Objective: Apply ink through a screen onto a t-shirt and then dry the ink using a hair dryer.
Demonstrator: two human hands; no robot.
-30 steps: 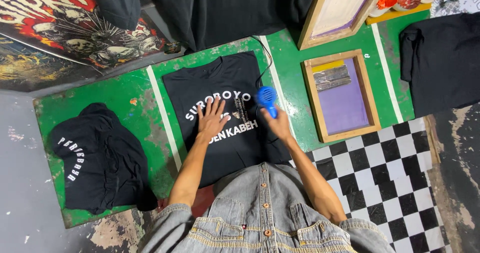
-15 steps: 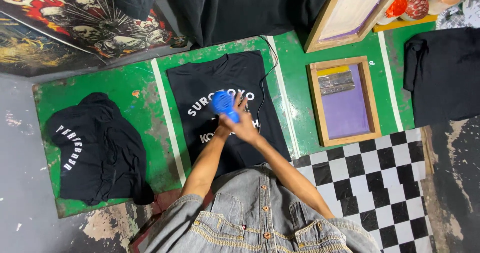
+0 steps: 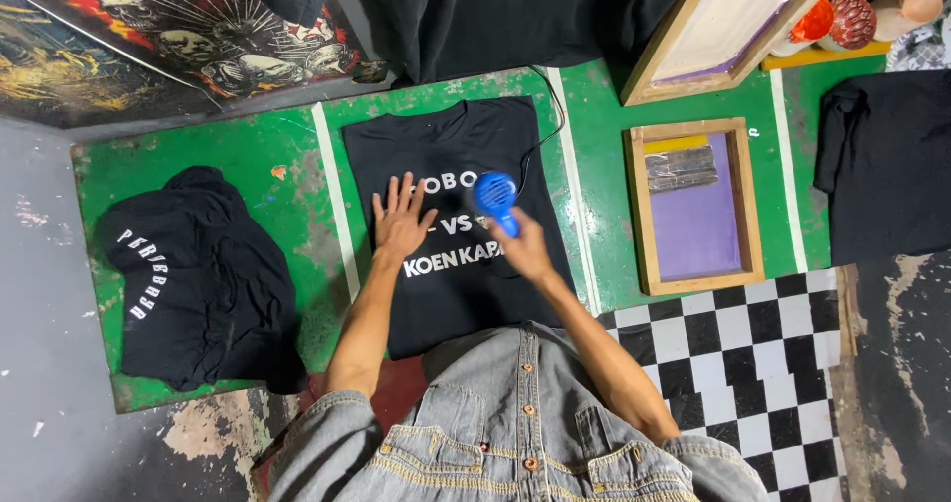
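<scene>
A black T-shirt (image 3: 451, 140) with white print lies flat on the green board (image 3: 238, 150). My left hand (image 3: 400, 220) rests flat on the shirt, fingers spread, beside the print. My right hand (image 3: 525, 249) holds a blue hair dryer (image 3: 495, 197) just above the printed letters, nozzle pointing down at the shirt. Its black cord (image 3: 548, 125) runs up over the shirt toward the back.
A crumpled black shirt (image 3: 198, 279) lies at the board's left. A wooden screen-printing frame (image 3: 693, 205) with purple mesh sits to the right, another frame (image 3: 728, 21) leans behind it. A folded black garment (image 3: 887, 165) lies far right. Checkered floor (image 3: 753, 363) is below.
The hair dryer swept from the shirt's right side to the left over the print, then back toward the centre. My left hand now lies spread flat on the shirt, left of the dryer.
</scene>
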